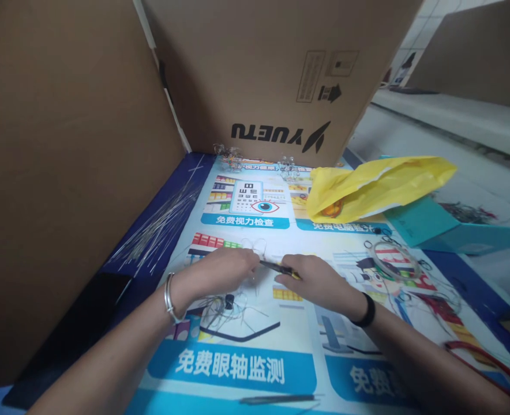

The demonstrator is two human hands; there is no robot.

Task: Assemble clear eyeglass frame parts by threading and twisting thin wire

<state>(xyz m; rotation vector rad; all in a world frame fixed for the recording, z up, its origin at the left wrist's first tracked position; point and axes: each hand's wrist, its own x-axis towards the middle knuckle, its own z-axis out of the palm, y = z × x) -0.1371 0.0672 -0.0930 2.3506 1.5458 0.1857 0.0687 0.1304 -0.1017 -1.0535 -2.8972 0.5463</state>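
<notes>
My left hand [233, 268], a silver bangle at its wrist, pinches a thin wire piece [259, 246] whose pale loops rise above the fingertips. From the right, my right hand [313, 279] grips a pair of pliers [276, 266] with dark jaws and some yellow on the handle. The jaw tips reach the left fingertips. Whether they bite the wire is too small to tell. Loose thin wires [233, 314] and a small black object [229, 301] lie below the left hand on the printed sheet [298, 323].
Straight wires [155, 225] lie at left. A cardboard box [255, 75] walls the back, with bent wire shapes [288, 166] before it. To the right are a yellow bag [380, 187], a teal box [437, 227] and a wire coil [393, 262]. A slim tool [276, 399] lies in front.
</notes>
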